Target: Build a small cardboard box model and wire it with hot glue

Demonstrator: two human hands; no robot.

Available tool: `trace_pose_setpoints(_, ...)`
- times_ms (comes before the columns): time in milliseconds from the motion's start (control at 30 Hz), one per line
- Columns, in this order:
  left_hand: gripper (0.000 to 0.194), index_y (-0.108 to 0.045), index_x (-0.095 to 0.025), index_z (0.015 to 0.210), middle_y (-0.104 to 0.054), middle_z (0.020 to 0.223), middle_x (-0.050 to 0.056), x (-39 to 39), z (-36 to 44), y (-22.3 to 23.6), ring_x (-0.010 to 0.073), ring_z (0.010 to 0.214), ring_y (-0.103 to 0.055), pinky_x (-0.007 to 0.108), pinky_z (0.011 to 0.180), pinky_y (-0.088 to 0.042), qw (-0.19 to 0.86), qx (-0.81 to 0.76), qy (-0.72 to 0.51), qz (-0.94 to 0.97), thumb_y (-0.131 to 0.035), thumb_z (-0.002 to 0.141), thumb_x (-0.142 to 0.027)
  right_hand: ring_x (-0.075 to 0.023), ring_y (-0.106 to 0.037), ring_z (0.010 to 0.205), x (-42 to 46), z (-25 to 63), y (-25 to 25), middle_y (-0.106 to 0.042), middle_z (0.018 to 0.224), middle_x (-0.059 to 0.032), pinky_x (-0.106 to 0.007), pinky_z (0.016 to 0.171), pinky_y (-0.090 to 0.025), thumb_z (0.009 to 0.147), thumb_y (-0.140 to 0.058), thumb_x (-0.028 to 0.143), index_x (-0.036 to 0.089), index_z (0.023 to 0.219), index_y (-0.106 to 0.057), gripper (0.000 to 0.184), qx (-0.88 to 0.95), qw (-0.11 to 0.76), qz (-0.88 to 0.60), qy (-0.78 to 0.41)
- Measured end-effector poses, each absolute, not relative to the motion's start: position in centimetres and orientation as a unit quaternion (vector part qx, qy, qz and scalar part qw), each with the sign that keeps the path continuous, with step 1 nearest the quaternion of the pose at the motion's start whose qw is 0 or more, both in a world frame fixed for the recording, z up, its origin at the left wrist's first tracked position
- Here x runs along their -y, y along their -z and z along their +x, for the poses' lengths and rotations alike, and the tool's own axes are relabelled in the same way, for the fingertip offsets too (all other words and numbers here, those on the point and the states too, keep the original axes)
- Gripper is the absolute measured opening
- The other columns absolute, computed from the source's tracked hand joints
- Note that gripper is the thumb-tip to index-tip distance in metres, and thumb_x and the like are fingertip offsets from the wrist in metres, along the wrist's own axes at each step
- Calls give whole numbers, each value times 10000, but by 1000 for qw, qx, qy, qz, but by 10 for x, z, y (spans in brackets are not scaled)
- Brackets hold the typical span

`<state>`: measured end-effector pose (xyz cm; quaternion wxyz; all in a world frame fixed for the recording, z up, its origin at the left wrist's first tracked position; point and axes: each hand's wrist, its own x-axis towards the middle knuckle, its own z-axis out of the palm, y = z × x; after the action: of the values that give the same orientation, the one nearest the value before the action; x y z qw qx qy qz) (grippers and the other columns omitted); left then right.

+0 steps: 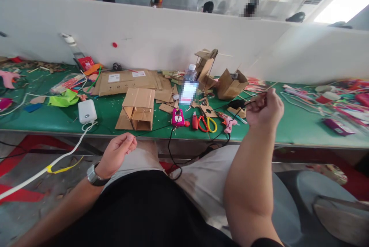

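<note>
A thin black cord (pixel 155 129) stretches between my two hands, above the front of the green table. My left hand (pixel 118 152), with a watch on its wrist, pinches one end near the table's front edge. Higher up on the right, my right hand (pixel 265 109) is closed on the cord too, and a dark tangle of it (pixel 236 104) hangs beside the fingers. A thin stick seems to stick out past that hand. Below the cord lie a pink box-shaped item (pixel 178 117), scissors with red and yellow handles (pixel 212 124) and a pink glue gun (pixel 230 122).
A cardboard box structure (pixel 138 108) stands left of centre, near a white power unit (pixel 87 111) with a white cable. Behind are flat cardboard (pixel 123 81), a clear bottle (pixel 190 73), a blurred-out phone-like screen (pixel 188 92) and an open cardboard box (pixel 231 84). A white partition (pixel 161 39) rises at the back.
</note>
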<state>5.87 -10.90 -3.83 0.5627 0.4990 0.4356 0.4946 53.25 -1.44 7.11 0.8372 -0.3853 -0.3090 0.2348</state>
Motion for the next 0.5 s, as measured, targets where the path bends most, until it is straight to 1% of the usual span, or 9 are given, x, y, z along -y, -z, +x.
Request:
trace_pose_setpoints(100, 391, -693, -175, 897, -502, 642, -27, 107, 57, 44, 112, 628, -437, 277, 640, -360, 543, -441, -502, 509, -717, 963, -559, -99, -267, 419, 8, 527, -62, -374, 487, 64, -309, 464, -221, 965, -648, 291, 238, 568, -502, 427, 362, 819, -392, -211)
trace_pose_setpoints(167, 366, -711, -174, 929, -542, 674, -14, 106, 58, 43, 115, 647, -466, 273, 652, -386, 531, -443, -501, 521, -730, 959, -538, -119, -368, 488, 7, 520, -58, -444, 532, 29, -328, 543, -337, 922, -674, 311, 244, 547, -497, 419, 419, 803, -409, -108)
trace_pose_setpoints(233, 357, -726, -174, 933, -587, 701, 0, 106, 61, 38, 116, 657, -490, 266, 651, -409, 517, -450, -492, 537, -750, 943, -530, -157, -504, 649, 9, 507, -58, -549, 635, -25, -382, 760, -454, 900, -694, 329, 237, 540, -522, 409, 509, 745, -430, 22)
trace_pose_setpoints(267, 359, -733, -173, 927, -612, 713, 7, 107, 64, 34, 116, 659, -503, 259, 643, -415, 508, -456, -486, 546, -764, 928, -531, -184, -556, 758, 12, 498, -58, -605, 723, -53, -427, 905, -458, 907, -689, 343, 234, 557, -538, 396, 551, 705, -439, 81)
trace_pose_setpoints(300, 367, -742, -172, 920, -641, 729, 18, 108, 67, 30, 116, 658, -515, 252, 626, -418, 499, -462, -480, 555, -779, 911, -537, -213, -586, 848, 14, 486, -58, -637, 805, -70, -473, 1005, -435, 923, -670, 368, 233, 595, -558, 372, 586, 666, -446, 121)
trace_pose_setpoints(367, 377, -758, -172, 916, -702, 775, 44, 109, 74, 22, 124, 667, -552, 244, 609, -433, 484, -467, -469, 573, -795, 888, -546, -283, -611, 1043, 21, 455, -58, -635, 1000, -109, -530, 1033, -454, 926, -645, 446, 232, 743, -610, 283, 617, 621, -461, 146)
trace_pose_setpoints(400, 373, -764, -174, 918, -729, 807, 59, 110, 78, 18, 133, 683, -581, 245, 613, -451, 479, -464, -464, 583, -792, 888, -544, -305, -598, 1116, 25, 437, -57, -600, 1106, -135, -540, 1024, -475, 915, -644, 485, 232, 818, -612, 273, 609, 626, -465, 146)
trace_pose_setpoints(433, 362, -770, -176, 924, -751, 841, 72, 111, 81, 14, 145, 710, -613, 249, 630, -473, 473, -459, -458, 597, -783, 896, -536, -313, -586, 1145, 30, 418, -55, -566, 1151, -150, -547, 1014, -491, 933, -604, 506, 235, 876, -594, 277, 593, 645, -462, 139)
trace_pose_setpoints(500, 326, -778, -180, 940, -773, 900, 88, 111, 87, 8, 174, 786, -673, 265, 689, -519, 459, -443, -446, 628, -757, 925, -505, -303, -596, 1094, 43, 378, -49, -538, 1103, -135, -548, 978, -515, 994, -488, 524, 247, 939, -555, 290, 593, 675, -431, 88)
